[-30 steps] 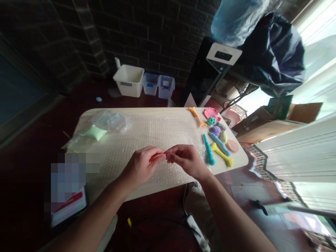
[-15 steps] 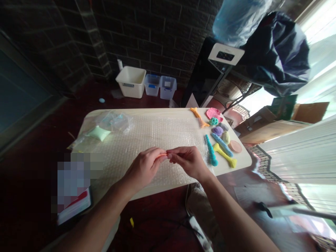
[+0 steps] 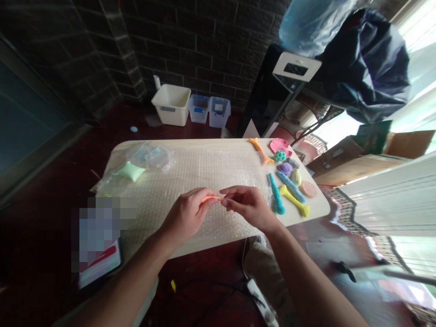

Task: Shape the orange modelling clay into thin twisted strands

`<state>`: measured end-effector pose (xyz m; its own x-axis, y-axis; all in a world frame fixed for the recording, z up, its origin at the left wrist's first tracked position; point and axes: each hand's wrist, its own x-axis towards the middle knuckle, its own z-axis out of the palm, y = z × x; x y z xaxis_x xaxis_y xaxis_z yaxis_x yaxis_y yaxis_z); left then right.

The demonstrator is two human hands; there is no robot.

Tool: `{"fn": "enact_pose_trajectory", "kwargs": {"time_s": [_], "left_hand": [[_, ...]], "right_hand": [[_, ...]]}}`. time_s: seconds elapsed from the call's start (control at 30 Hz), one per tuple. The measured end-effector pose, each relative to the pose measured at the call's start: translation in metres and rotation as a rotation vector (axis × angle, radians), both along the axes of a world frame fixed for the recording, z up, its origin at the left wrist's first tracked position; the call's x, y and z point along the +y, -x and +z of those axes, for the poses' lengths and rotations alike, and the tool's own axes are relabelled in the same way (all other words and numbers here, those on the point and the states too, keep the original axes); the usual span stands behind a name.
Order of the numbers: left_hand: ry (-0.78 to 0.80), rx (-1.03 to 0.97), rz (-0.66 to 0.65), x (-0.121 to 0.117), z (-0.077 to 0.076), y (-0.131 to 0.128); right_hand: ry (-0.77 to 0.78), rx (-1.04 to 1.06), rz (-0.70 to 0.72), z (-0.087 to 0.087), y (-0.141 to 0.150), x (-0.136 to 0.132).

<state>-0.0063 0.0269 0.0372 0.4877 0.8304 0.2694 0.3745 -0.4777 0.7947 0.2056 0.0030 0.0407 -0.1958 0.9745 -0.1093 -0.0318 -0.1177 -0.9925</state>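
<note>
Over the middle of the table, my left hand (image 3: 188,212) pinches a thin strip of orange modelling clay (image 3: 211,198) between thumb and fingers. The strip's narrow end reaches the thumb tip of my right hand (image 3: 245,203), which grips it lightly with its forefinger lifted above. Beneath both hands lies bubble wrap (image 3: 211,170). To the right are shaped clay pieces: a teal spiral cone (image 3: 275,194), a yellow bone shape (image 3: 294,201), a blue roll (image 3: 290,186) and an orange bone shape (image 3: 261,151).
More clay pieces, including a pink one (image 3: 279,146) and a purple ball (image 3: 285,168), sit at the table's right end. A pale green packet (image 3: 130,171) and clear plastic bags (image 3: 155,156) lie at the left. Beyond the table stand a white bin (image 3: 172,109) and two clear boxes (image 3: 220,113).
My right forefinger has lifted away from its thumb, opening a gap. More of the orange strip now shows at my left fingers. The view has shifted slightly.
</note>
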Motion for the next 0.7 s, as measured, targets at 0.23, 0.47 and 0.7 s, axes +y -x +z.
{"fn": "enact_pose_trajectory", "kwargs": {"time_s": [0.23, 0.47, 0.7], "left_hand": [[0.223, -0.089, 0.052, -0.0009, 0.0017, -0.0009], [0.286, -0.146, 0.048, 0.0015, -0.0007, -0.0006], [0.268, -0.16, 0.041, -0.0015, 0.0008, 0.0008]], "right_hand": [[-0.133, -0.183, -0.045, -0.0022, 0.0038, -0.0007], [-0.136, -0.237, -0.003, -0.0009, 0.0015, -0.0001], [-0.097, -0.276, 0.056, -0.0024, -0.0001, -0.0004]]}}
